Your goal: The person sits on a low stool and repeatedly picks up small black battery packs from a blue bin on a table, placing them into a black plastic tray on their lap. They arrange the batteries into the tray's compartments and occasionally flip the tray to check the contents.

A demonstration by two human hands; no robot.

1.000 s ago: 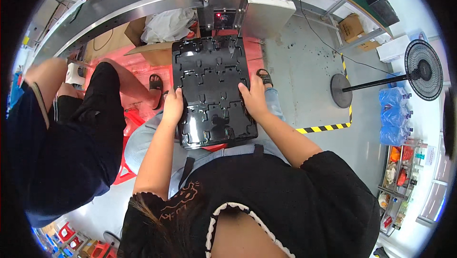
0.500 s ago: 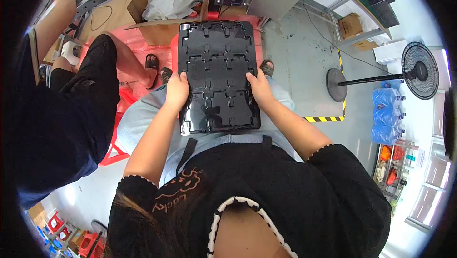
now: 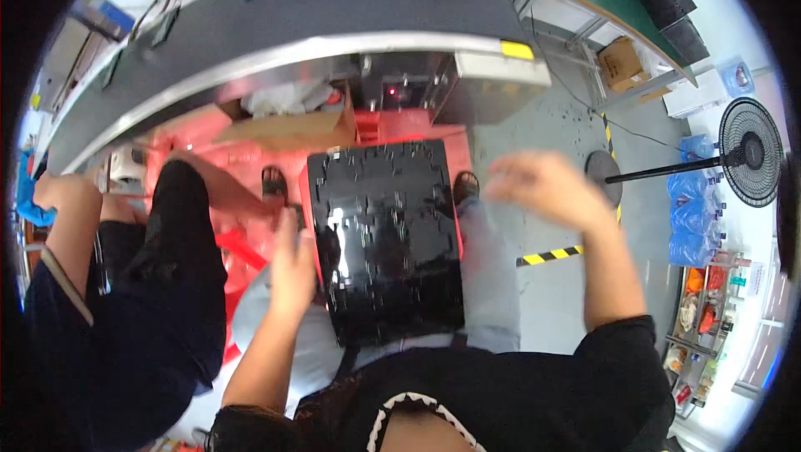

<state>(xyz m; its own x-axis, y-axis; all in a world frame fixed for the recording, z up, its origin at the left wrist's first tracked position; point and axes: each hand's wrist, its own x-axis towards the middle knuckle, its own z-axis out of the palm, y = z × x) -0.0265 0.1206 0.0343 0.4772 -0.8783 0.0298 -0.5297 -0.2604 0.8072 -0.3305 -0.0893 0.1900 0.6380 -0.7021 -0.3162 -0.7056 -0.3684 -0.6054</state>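
Note:
A glossy black moulded plastic tray with rows of shaped recesses lies over my lap, a red surface showing along its edges. Beside its left edge is my left hand, fingers stretched forward and slightly blurred; whether it touches the tray I cannot tell. My right hand is raised in the air to the right of the tray, apart from it. Its fingers point left, outstretched and smeared by motion, and nothing shows in them.
Ahead runs a dark conveyor belt carrying several small black pieces. Under it stands a cardboard box with white plastic. A co-worker's leg is close on my left. A black fan and blue water bottles stand right.
Both hands have let go of the tray's sides; the right rose away to the right. The view has tilted up, so the belt shows and the tray sits lower in the picture.

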